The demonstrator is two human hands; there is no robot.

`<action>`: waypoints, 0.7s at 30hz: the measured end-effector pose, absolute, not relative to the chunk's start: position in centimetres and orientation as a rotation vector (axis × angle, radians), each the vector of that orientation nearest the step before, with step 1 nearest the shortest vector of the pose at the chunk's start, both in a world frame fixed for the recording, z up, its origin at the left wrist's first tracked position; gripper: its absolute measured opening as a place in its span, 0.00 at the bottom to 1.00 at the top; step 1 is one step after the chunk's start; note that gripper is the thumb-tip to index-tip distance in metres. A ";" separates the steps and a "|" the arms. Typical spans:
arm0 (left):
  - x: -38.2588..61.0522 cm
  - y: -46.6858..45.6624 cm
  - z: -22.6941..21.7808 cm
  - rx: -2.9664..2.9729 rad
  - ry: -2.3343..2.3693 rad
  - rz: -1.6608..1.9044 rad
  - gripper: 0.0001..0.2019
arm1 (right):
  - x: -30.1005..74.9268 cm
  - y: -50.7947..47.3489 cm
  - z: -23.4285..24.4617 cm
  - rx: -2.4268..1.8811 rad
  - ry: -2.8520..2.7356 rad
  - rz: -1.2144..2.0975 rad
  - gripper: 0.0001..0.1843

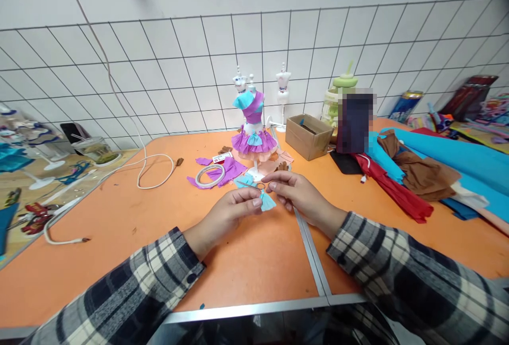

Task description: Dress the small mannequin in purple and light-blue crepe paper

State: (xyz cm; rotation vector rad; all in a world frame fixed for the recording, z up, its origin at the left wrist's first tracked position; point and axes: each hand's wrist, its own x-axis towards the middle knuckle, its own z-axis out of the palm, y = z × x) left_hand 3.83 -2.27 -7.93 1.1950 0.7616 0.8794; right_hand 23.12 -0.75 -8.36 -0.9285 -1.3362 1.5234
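A small fan-shaped piece of light blue crepe paper (268,202) is pinched between the thumb and fingers of my left hand (234,206). Close on its right, my right hand (300,196) has bent fingers, index and thumb a little apart, with nothing visible between them. Small scissors (250,184) show just behind the fingertips; their handles are partly hidden. Beyond stands a mini dress form (253,114) in a blue and purple paper top and a ruffled purple skirt (248,143) with a blue bow. Purple paper scraps (233,171) and a roll of tape (210,176) lie at its left.
Behind are bare mini dress forms (282,90), a cardboard box (309,137) and a green-lidded bottle (345,82). Brown paper (423,167), red paper (397,191) and blue paper rolls (445,149) cover the right side. A white cable (143,170) loops at left.
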 end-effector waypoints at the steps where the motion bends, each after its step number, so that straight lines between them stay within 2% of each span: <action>1: 3.9 -2.4 -7.9 1.162 0.735 0.859 0.13 | 23.1 -0.8 -8.4 -0.914 -1.356 1.544 0.19; 5: 4.0 -2.5 -7.7 1.097 0.687 0.819 0.12 | 22.9 -1.0 -8.4 -0.850 -1.423 1.618 0.18; 14: 3.9 -2.2 -8.1 1.082 0.726 0.854 0.14 | 22.8 -1.3 -7.7 -0.867 -1.446 1.549 0.19; 18: 3.6 -2.0 -7.9 1.342 0.910 1.090 0.16 | 22.9 -1.2 -7.8 -0.975 -1.350 1.456 0.17; 21: 3.7 -2.2 -7.2 1.557 1.066 1.131 0.14 | 22.8 -1.1 -7.9 -0.998 -1.293 1.474 0.16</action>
